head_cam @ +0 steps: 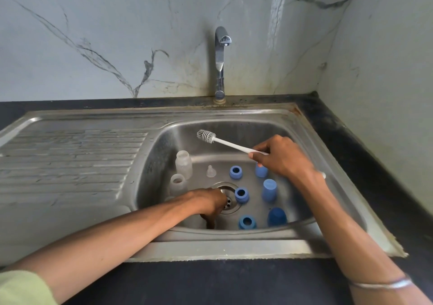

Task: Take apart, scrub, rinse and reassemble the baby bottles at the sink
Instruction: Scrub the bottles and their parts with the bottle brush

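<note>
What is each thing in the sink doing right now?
Tap: off, no water running.
Brush: held in the air by the right hand.
Left hand: reaching down by the drain, grip hidden.
Bottles: two, upright, open.
Teat: standing alone, off its bottle.
Rings: three, loose.
Caps: three, loose.

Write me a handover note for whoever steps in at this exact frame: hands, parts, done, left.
Right hand: holds the bottle brush by its handle, above the basin.
Left hand: reaching down by the drain; its grip is hidden.
In the sink: two clear bottles at left, a clear nipple, three blue rings, three blue caps.
Done: visible bottles are apart.
Left: scrubbing state unclear; tap shows no water; reassembly remains.
</note>
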`<act>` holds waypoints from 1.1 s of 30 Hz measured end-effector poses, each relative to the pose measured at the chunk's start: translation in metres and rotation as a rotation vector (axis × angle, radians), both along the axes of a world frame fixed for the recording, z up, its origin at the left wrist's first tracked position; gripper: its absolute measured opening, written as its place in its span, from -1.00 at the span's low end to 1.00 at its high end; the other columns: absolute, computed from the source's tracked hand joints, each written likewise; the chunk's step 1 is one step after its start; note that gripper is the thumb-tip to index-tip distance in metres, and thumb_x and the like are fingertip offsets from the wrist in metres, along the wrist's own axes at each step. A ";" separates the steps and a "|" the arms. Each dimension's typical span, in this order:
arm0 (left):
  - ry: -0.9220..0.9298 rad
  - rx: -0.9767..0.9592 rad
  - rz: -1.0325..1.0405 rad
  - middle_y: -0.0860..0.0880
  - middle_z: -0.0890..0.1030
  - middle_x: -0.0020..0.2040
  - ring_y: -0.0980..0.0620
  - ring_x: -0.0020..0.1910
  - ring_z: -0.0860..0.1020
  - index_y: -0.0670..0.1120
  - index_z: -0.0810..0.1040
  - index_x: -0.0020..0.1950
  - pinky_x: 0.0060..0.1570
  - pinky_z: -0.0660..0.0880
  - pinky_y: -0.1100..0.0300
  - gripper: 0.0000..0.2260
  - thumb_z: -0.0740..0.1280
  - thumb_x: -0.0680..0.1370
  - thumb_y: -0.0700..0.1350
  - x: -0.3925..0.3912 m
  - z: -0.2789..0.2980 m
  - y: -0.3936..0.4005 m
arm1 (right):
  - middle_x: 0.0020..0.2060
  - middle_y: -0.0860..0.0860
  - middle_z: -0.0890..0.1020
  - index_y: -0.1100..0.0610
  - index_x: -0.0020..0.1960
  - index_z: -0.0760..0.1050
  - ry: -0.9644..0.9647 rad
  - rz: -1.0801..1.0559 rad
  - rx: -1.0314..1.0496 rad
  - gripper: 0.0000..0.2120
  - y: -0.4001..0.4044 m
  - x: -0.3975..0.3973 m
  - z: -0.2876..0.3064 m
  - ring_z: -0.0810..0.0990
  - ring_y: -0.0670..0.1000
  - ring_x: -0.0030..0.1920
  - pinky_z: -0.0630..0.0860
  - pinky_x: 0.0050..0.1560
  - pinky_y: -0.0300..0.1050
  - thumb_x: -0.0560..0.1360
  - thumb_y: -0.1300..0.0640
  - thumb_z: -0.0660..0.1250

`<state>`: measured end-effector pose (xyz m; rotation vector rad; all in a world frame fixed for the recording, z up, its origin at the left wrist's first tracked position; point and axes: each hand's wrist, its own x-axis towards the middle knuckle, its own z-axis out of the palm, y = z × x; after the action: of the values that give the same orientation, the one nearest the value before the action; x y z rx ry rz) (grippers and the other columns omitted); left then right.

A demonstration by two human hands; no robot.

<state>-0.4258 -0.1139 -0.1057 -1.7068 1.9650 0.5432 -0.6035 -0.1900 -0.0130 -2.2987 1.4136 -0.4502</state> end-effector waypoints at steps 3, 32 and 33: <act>0.195 -0.200 -0.004 -0.01 0.54 0.08 -0.05 -0.02 0.54 -0.03 0.54 0.12 -0.17 0.48 0.12 -0.59 0.57 0.38 0.08 -0.004 0.007 -0.003 | -0.26 -0.11 0.68 -0.07 0.15 0.67 -0.001 0.004 0.001 -0.76 -0.001 -0.001 0.001 0.62 -0.09 -0.17 0.55 -0.06 -0.09 0.54 -0.11 0.38; 0.953 -0.571 0.600 -0.08 0.67 -0.02 -0.03 -0.13 0.67 -0.18 0.63 0.17 -0.06 0.64 0.17 -0.74 0.48 0.49 -0.23 0.044 0.053 -0.021 | -0.23 -0.09 0.71 -0.09 0.12 0.68 -0.064 -0.030 0.050 -0.81 -0.006 -0.009 0.011 0.61 -0.12 -0.18 0.40 -0.18 -0.18 0.54 -0.06 0.40; 1.097 -0.558 0.733 -0.16 0.64 0.02 -0.09 -0.16 0.67 -0.25 0.58 0.22 -0.11 0.65 0.20 -0.73 0.43 0.53 -0.28 0.054 0.058 -0.017 | -0.21 -0.09 0.71 -0.10 0.13 0.67 -0.067 -0.030 0.058 -0.80 -0.005 -0.010 0.012 0.61 -0.11 -0.16 0.41 -0.18 -0.18 0.54 -0.06 0.40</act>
<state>-0.3720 -0.1304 -0.0472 -2.9300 2.1896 1.5670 -0.6135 -0.1954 -0.0008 -2.1986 1.4118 -0.4840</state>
